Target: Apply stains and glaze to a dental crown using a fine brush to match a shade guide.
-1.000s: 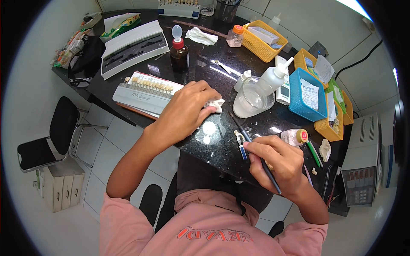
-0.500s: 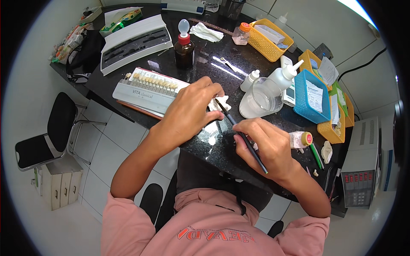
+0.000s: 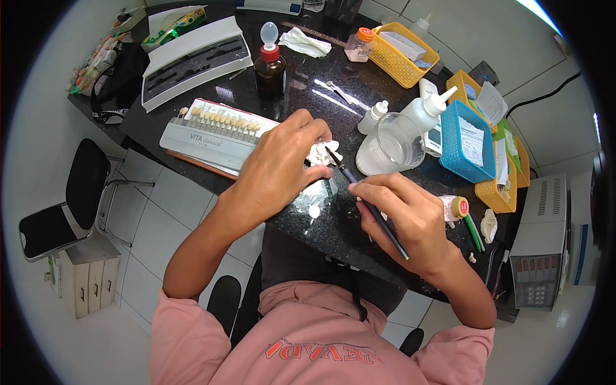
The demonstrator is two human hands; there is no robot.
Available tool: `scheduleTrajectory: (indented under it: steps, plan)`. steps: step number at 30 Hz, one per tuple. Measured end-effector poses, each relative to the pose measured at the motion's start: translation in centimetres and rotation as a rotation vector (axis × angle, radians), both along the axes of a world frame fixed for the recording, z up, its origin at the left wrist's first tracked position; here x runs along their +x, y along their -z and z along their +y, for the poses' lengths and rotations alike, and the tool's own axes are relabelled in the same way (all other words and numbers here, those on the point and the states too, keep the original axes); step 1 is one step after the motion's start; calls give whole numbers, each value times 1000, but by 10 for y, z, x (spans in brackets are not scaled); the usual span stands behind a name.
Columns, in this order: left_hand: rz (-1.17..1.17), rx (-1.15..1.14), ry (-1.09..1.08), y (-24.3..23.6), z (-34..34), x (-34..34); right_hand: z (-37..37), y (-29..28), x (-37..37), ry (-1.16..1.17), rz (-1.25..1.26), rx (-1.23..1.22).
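Note:
My right hand pinches a slim dark brush with a green tail end. Its pointed dark tip meets a crumpled white tissue on the black tabletop. Around that tissue curls my left hand, thumb on the near side and forefinger on the far side; its other fingers are partly hidden. Left of this hand lies a tooth shade guide with a row of tooth-coloured tabs. A clear glass beaker of liquid stands just beyond my right hand.
A brown bottle with a red collar stands at the back. White squeeze bottles and a blue basket line the right side. A small jar and a green pen lie right of my right hand. An open white case sits far left.
The brush and my right hand have shifted slightly nearer and to the right, with the tip still at the tissue. More of the tissue shows. The whole view has moved a little.

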State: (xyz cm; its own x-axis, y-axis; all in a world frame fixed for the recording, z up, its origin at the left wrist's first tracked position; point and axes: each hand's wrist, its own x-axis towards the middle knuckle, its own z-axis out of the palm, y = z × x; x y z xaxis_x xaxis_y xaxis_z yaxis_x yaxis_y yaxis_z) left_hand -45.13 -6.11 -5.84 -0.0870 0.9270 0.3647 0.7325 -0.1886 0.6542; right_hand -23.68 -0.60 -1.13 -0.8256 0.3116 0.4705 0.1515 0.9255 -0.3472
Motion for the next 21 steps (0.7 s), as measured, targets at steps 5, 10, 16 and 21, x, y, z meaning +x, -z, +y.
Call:
scheduleTrajectory:
  steps: [5, 10, 16, 21]
  plan:
    - [-20, -28, -12, 0, -1, 0, -5, -25, 21, -51, -59, -57]
    - [9, -28, -41, -2, -5, 5, 2, -66, 45, 292, 289, -339]
    - [25, -95, -9, -16, -12, 9, 38, -70, 27, 384, 183, -396]
    - [104, -98, 1, -19, -13, 10, 51, -54, 9, 311, -7, -146]
